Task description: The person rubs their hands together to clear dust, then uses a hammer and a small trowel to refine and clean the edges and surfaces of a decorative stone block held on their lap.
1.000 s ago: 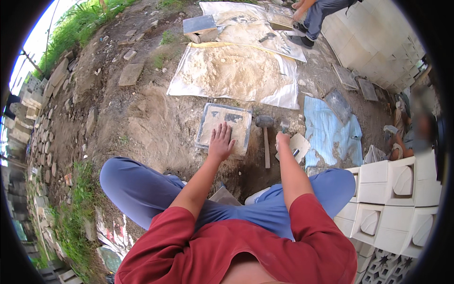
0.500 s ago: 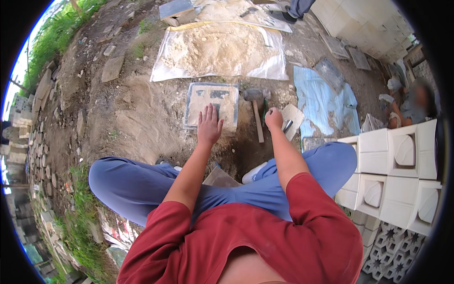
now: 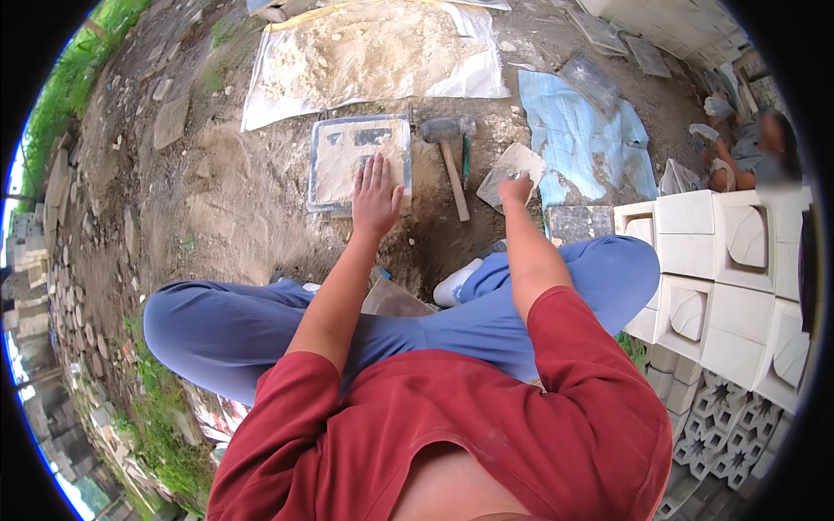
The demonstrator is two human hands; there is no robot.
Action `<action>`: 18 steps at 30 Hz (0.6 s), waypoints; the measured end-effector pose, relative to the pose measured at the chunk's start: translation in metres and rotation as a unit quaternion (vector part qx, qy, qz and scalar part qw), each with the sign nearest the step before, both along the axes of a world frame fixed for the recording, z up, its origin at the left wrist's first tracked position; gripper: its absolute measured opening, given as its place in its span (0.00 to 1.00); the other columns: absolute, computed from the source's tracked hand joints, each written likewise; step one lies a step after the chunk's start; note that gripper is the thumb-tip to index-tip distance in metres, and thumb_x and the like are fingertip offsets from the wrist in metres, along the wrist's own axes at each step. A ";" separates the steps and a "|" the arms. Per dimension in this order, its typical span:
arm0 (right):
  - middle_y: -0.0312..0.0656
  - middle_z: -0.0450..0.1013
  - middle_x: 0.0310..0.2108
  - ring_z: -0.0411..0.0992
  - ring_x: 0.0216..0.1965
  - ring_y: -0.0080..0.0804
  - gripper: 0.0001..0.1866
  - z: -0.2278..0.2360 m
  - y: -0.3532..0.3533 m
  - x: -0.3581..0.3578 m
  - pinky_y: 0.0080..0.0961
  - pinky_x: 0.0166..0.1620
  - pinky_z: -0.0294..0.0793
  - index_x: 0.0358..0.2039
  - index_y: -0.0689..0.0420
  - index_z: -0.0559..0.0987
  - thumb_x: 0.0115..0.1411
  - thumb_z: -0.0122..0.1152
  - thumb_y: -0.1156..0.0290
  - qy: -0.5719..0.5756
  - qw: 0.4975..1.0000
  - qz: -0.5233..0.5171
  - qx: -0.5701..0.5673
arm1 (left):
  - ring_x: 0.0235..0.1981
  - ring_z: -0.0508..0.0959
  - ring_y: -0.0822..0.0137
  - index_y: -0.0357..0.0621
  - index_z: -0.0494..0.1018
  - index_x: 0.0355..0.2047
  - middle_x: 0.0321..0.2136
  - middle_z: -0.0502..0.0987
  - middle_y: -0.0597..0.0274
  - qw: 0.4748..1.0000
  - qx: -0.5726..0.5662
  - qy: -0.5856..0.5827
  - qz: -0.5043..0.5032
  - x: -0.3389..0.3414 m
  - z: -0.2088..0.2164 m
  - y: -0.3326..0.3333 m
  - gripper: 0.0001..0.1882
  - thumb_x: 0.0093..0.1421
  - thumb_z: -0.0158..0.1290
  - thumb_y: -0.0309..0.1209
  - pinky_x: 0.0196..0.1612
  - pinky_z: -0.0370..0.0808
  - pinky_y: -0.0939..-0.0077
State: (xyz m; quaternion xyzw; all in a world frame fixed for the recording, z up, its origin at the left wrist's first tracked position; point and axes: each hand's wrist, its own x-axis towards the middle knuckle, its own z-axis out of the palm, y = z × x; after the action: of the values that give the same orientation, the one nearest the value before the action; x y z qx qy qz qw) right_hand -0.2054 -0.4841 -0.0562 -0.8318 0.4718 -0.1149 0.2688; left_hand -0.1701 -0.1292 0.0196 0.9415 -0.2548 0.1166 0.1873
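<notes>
My left hand [image 3: 377, 195] lies flat, fingers stretched out, on the sandy mix filling a square dark-edged mold [image 3: 316, 178]. Dark rectangular patches show through the mix. My right hand [image 3: 516, 188] is closed around the handle of a flat, dusty trowel [image 3: 495, 178], whose blade rests on the ground; most of the handle is hidden by the hand. Between the mold and the trowel lies a mallet [image 3: 452, 165] with a dark head and wooden handle. Beside its head is a slim green-handled tool [image 3: 466, 161].
A white sheet [image 3: 261, 100] bearing pale sandy mix [image 3: 365, 52] lies beyond the mold. To the right are a crumpled blue sheet [image 3: 565, 130], grey slabs [image 3: 591, 82] and stacked pale blocks [image 3: 686, 252]. Another person [image 3: 751, 156] sits at the far right.
My right hand has moved from beside the trowel onto its handle and closed on it. My left hand stays flat on the mold. The whole view has shifted a little.
</notes>
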 end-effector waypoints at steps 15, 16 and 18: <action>0.60 0.81 0.42 0.80 0.42 0.57 0.24 0.014 -0.011 0.018 0.45 0.46 0.78 0.41 0.70 0.81 0.56 0.63 0.59 -0.091 0.968 -0.199 0.121 | 0.77 0.47 0.55 0.43 0.56 0.72 0.76 0.50 0.52 0.999 -0.017 0.031 0.020 0.005 0.009 0.002 0.33 0.74 0.36 0.48 0.77 0.42 0.55; 0.61 0.81 0.41 0.80 0.43 0.59 0.25 0.018 -0.027 0.019 0.47 0.46 0.77 0.40 0.71 0.81 0.59 0.61 0.56 -0.114 0.970 -0.204 0.072 | 0.77 0.46 0.55 0.43 0.57 0.72 0.76 0.48 0.52 1.000 -0.023 0.014 0.011 0.007 0.015 -0.010 0.33 0.74 0.36 0.48 0.77 0.42 0.55; 0.61 0.81 0.40 0.79 0.42 0.62 0.26 0.039 0.017 0.033 0.48 0.46 0.76 0.38 0.69 0.82 0.59 0.59 0.53 -0.158 0.969 -0.157 0.106 | 0.77 0.45 0.55 0.44 0.57 0.72 0.77 0.46 0.52 1.000 0.001 0.002 0.031 0.006 0.014 0.013 0.33 0.74 0.36 0.49 0.77 0.41 0.55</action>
State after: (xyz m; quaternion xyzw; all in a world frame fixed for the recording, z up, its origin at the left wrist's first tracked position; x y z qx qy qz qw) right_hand -0.1722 -0.4669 -0.0174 -0.6853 0.5579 -0.2344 0.4052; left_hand -0.1639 -0.1159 0.0337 0.9494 -0.2250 0.1198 0.1836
